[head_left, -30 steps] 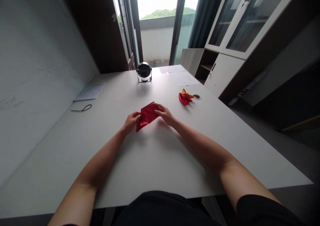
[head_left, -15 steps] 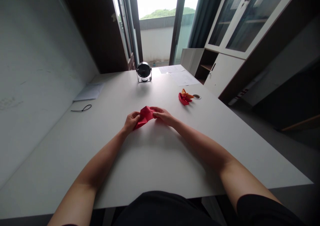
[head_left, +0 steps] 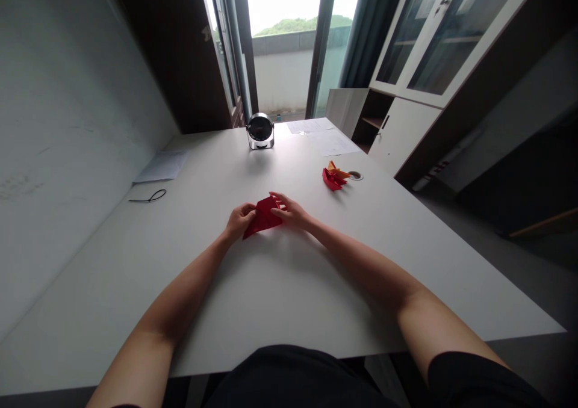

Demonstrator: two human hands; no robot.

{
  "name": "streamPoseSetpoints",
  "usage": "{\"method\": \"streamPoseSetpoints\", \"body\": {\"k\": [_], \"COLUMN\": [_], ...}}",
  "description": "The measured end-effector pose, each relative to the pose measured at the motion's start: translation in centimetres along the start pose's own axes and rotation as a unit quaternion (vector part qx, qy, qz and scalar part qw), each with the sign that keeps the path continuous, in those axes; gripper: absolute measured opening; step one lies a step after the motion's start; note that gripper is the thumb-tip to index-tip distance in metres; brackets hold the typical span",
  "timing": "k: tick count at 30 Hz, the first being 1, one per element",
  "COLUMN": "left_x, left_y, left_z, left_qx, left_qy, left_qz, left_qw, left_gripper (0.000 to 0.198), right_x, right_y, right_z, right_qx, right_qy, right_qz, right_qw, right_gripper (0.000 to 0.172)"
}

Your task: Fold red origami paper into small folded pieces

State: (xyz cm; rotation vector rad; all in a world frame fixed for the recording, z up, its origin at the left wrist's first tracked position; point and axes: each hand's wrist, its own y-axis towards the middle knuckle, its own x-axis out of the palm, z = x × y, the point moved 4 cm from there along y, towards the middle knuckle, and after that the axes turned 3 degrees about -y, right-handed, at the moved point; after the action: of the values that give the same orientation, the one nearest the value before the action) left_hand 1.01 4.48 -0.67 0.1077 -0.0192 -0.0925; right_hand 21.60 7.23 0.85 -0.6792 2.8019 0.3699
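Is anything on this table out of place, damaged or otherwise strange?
Nothing stands out. The left hand and right hand hold the red paper; its creases look like folds, not damage. A black cord lies loose on the table near the wall.

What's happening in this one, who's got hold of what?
A person at a white table pinches a creased red paper between both hands: the left hand at its left edge, the right hand on its right side. Apart to the right lies a small red and orange folded piece; a desk fan stands at the far end.
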Motion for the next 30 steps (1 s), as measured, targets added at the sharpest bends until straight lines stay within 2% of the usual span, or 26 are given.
{"method": "streamPoseSetpoints", "body": {"k": [5,9,11,15,20,24,30], "left_x": [0.3,1.0,1.2,1.2,1.0,0.9,0.7], "left_y": [-0.2,-0.5,-0.6,-0.6,-0.7,-0.7,-0.7], "left_z": [0.2,0.6,0.7,0.8,1.1,1.2,1.4], "left_qx": [0.0,-0.012,-0.016,-0.019,-0.019,-0.03,-0.022], "left_qy": [-0.012,-0.016,-0.014,-0.022,-0.029,-0.041,-0.018], "left_qz": [-0.029,-0.073,-0.081,-0.066,-0.04,-0.025,-0.02], "left_qw": [1.0,0.997,0.996,0.997,0.999,0.998,0.999], "left_gripper": [0.03,0.035,0.036,0.036,0.034,0.034,0.035], "right_x": [0.3,0.4,0.5,0.5,0.4,0.4,0.4], "right_y": [-0.2,-0.4,-0.5,-0.6,-0.7,-0.8,-1.1], "right_z": [-0.6,-0.8,-0.9,-1.0,-1.4,-1.6,-1.7], "right_qx": [-0.048,-0.054,-0.054,-0.064,-0.094,-0.095,-0.106], "right_qy": [-0.089,-0.145,-0.163,-0.197,-0.269,-0.299,-0.297], "right_qz": [-0.007,-0.015,-0.016,0.0,0.003,0.009,0.017], "right_qw": [0.995,0.988,0.985,0.978,0.959,0.949,0.949], "right_gripper": [0.065,0.055,0.056,0.073,0.08,0.079,0.068]}}
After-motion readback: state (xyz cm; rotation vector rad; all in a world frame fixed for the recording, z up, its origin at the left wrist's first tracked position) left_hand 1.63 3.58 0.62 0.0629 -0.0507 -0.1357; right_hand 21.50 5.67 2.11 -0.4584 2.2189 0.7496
